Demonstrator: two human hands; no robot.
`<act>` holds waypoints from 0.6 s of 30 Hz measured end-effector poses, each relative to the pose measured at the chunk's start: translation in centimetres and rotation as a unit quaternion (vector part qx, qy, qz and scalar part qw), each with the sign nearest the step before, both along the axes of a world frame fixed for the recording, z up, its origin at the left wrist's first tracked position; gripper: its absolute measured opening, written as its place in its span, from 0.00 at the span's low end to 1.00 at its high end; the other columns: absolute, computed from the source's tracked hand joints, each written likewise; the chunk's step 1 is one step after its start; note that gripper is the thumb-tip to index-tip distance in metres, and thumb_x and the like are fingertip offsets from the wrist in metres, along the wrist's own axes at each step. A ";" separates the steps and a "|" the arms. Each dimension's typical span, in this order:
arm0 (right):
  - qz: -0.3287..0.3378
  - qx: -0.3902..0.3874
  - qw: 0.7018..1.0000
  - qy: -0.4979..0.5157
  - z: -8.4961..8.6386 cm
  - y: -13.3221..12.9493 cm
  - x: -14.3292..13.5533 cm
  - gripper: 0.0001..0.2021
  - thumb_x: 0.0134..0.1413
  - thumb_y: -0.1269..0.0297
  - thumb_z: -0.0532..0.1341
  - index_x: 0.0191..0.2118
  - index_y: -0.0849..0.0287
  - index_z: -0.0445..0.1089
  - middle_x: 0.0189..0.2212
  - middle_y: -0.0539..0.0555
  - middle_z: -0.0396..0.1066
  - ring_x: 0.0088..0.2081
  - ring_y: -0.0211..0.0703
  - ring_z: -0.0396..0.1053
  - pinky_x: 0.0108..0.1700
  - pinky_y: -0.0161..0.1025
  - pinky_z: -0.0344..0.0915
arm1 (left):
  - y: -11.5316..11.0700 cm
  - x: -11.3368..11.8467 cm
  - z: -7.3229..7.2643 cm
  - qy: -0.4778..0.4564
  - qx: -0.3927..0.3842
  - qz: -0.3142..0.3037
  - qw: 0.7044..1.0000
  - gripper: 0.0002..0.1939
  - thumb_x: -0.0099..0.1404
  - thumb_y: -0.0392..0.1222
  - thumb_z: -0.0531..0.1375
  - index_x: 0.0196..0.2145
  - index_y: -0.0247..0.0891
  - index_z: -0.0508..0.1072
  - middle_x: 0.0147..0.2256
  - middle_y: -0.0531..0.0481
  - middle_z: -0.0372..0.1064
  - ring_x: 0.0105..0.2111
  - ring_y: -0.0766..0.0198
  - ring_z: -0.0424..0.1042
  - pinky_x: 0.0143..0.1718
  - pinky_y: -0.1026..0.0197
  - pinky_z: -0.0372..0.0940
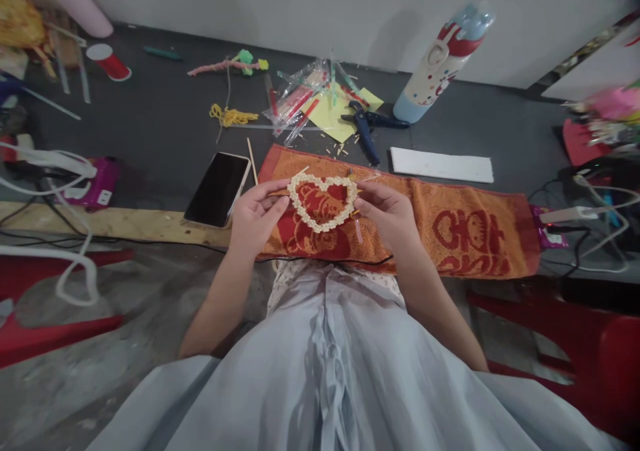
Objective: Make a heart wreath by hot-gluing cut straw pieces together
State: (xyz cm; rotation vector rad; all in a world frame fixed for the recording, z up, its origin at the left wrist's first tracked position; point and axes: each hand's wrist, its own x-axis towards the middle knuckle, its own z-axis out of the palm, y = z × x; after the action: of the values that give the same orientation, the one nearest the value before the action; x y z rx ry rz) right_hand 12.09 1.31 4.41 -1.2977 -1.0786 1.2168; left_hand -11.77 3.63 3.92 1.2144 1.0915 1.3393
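Observation:
A cream heart-shaped frame of small pieces (pixel 326 226) is held up level between both hands, over an orange towel with red figures (pixel 417 228). My left hand (pixel 257 218) pinches its left lobe between thumb and fingers. At the right lobe, my right hand (pixel 387 212) grips the edge in the same way. Thin sticks or thread ends poke out near both hands, and a small yellow and clear piece hangs by the right fingertips; its details are too small to tell.
A black phone (pixel 219 189) lies left of the towel. Behind it are blue-handled pliers (pixel 366 131), yellow paper (pixel 333 121) with plastic packets, and a white strip (pixel 442 165). A tall bottle (pixel 437 64) stands at the back. Red chairs flank me; cables lie at both sides.

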 end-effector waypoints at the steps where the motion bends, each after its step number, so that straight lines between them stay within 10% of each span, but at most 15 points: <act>1: 0.003 -0.008 1.000 -0.005 -0.1 0.0 0.0 0.23 0.39 0.50 0.72 0.43 0.54 0.76 0.31 0.50 0.75 0.33 0.41 0.72 0.35 0.42 0.74 | 0.0 0.1 -0.2 0.002 -0.009 0.000 1.000 0.19 0.52 0.48 0.70 0.41 0.38 0.78 0.40 0.46 0.77 0.33 0.65 0.76 0.37 0.62 0.73; 11: 0.079 -0.014 0.973 -0.218 0.9 -1.3 1.1 0.16 0.54 0.57 0.62 0.46 0.57 0.74 0.38 0.55 0.78 0.37 0.45 0.75 0.40 0.43 0.73 | -0.6 0.8 -2.1 -0.023 -0.121 0.017 0.992 0.23 0.42 0.45 0.74 0.36 0.36 0.75 0.35 0.50 0.75 0.30 0.68 0.74 0.36 0.62 0.71; 18: 0.113 0.039 0.788 -0.604 1.5 -0.7 4.4 0.18 0.52 0.69 0.57 0.50 0.59 0.72 0.44 0.61 0.75 0.47 0.56 0.70 0.51 0.52 0.65 | -0.8 0.9 -2.4 -0.034 -0.182 0.008 0.983 0.23 0.41 0.45 0.74 0.35 0.35 0.75 0.34 0.49 0.75 0.32 0.66 0.73 0.35 0.62 0.70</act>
State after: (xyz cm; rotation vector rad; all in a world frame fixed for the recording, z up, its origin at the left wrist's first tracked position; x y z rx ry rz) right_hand 16.51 0.58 5.90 -1.9554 -2.1915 0.3338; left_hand -10.89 2.83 1.52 0.8863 1.2345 1.1235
